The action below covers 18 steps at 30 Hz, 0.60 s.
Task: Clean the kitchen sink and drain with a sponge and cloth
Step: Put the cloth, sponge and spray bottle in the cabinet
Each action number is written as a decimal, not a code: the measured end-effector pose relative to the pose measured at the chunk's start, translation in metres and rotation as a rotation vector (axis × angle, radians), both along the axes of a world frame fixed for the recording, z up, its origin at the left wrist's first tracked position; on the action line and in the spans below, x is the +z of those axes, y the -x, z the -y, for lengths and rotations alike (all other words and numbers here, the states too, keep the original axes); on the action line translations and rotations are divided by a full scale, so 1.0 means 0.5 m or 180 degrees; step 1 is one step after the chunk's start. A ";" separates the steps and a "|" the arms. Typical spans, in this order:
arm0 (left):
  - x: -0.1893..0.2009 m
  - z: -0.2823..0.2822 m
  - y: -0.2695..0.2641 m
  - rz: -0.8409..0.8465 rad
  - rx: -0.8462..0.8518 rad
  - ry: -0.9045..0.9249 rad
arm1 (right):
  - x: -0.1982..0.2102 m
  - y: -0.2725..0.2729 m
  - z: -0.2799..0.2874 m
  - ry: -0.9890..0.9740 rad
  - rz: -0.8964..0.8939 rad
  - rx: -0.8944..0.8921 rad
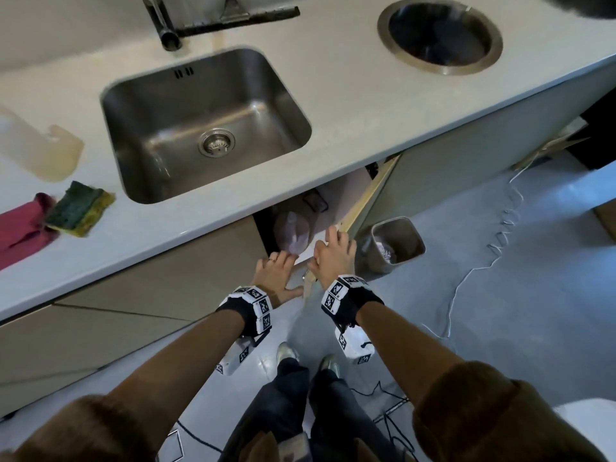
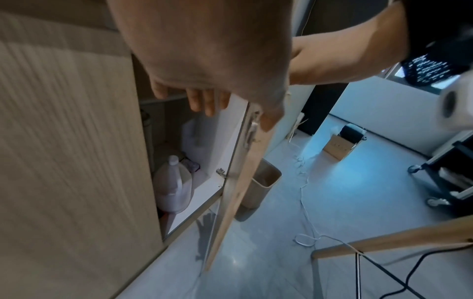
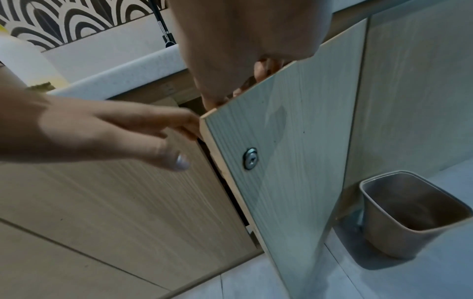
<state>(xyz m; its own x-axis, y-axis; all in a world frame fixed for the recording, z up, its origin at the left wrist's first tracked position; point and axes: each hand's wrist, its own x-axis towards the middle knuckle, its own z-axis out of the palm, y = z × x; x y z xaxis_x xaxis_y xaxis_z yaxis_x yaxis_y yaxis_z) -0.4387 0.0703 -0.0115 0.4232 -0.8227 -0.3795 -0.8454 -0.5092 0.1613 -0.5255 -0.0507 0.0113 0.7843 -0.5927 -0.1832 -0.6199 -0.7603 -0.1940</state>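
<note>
The steel sink [image 1: 156, 105] with its round drain [image 1: 216, 144] is set in the white counter. A green and yellow sponge [image 1: 81, 208] lies left of it, partly on a pink cloth [image 1: 20, 231]. Both hands are below the counter at the cupboard door [image 3: 294, 141], which stands ajar. My right hand [image 1: 333, 250] grips the door's top edge, its fingers [image 3: 263, 68] curled over it. My left hand [image 1: 280, 268] holds nothing; its straight fingers [image 3: 179, 123] touch the door's side edge.
A dark tap [image 1: 163, 25] stands behind the sink and a round steel opening [image 1: 440, 35] sits in the counter at right. A plastic jug [image 2: 172, 182] stands inside the cupboard. A small beige bin [image 1: 396, 243] and a white cable [image 1: 466, 271] are on the floor at right.
</note>
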 end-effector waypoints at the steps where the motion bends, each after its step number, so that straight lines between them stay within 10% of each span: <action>1: -0.002 -0.005 0.002 0.0037 -0.0027 -0.0120 | 0.002 0.008 0.002 -0.0005 -0.0006 -0.0049; 18: -0.021 -0.006 0.091 -0.0003 0.0032 -0.1193 | -0.020 0.294 0.155 -0.0304 0.0341 -0.0346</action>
